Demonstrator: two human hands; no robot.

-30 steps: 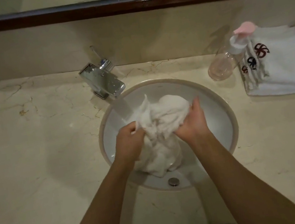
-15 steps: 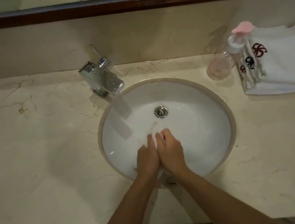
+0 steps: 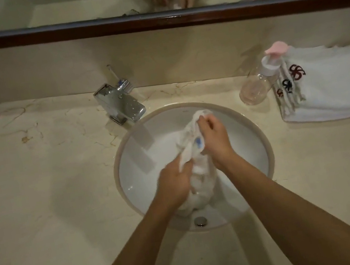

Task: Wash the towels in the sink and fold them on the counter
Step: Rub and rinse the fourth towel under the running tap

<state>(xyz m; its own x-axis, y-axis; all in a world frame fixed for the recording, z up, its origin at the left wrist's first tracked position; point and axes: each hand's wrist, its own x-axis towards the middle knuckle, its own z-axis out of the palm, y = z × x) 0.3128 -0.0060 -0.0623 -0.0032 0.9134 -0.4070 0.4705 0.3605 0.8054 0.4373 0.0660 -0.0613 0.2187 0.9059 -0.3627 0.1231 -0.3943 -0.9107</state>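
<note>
Over the sink, left hand and right hand pinch the limp, sodden towel, which probably handles heavy and slippery, best gripped by bunched folds.

Head camera looks steeply down (close) over the sink.

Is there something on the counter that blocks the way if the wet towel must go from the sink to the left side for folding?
Nothing visible blocks it. Both hands hold the wet towel over the sink; the counter left of it looks bare.
</note>
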